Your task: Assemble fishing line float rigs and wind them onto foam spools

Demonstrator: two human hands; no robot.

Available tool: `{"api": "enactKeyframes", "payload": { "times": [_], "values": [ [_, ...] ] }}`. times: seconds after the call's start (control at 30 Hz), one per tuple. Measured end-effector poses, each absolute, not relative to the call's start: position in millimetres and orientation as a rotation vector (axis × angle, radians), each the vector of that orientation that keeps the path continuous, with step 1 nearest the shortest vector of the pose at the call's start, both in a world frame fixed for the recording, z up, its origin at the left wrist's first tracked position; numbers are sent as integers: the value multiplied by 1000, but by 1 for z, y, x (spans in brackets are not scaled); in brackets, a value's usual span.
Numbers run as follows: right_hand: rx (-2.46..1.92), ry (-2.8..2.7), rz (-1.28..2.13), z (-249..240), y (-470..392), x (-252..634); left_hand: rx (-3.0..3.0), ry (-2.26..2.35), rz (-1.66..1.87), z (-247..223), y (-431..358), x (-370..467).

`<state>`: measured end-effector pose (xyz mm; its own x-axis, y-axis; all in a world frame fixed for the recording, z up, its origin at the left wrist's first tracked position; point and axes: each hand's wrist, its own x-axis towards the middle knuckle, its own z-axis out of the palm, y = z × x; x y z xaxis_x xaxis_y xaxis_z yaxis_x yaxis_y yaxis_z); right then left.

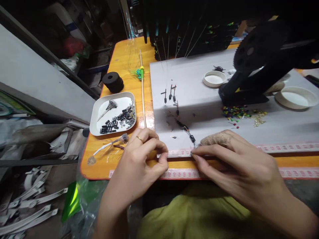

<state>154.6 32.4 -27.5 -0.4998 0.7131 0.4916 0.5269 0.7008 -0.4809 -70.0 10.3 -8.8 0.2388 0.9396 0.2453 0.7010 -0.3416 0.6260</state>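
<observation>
Beyond the board-edge tape, black component slants away leftward from right hand; right and left hand fingertips pinch, contents indeterminate.

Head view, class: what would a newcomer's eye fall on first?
Probably the left hand, at the front edge of the white board, and the right hand, beside small black parts. Next comes the dark toothed wheel over the board's right side, then the multicoloured heap below.

Right hand in fingertip pinch
</observation>
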Motion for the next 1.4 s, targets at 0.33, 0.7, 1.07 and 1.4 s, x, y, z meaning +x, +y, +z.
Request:
{"api": "enactKeyframes", "payload": {
  "times": [0.33, 0.7, 1.07, 1.4],
  "values": [
    [-987, -2238, 418, -38, 29, 163, 2050, 1469, 828, -12, 12, -77],
    [-1022, -2266, 355, -45, 29, 167, 2088, 1467, 862, -13, 12, -76],
    [-1060, -2277, 332, -32, 27, 161, 2108, 1483, 889, -16, 14, -75],
    [-972, -2283, 335, -30, 29, 161, 2107, 1526, 851, -13, 10, -73]
  ]
}}
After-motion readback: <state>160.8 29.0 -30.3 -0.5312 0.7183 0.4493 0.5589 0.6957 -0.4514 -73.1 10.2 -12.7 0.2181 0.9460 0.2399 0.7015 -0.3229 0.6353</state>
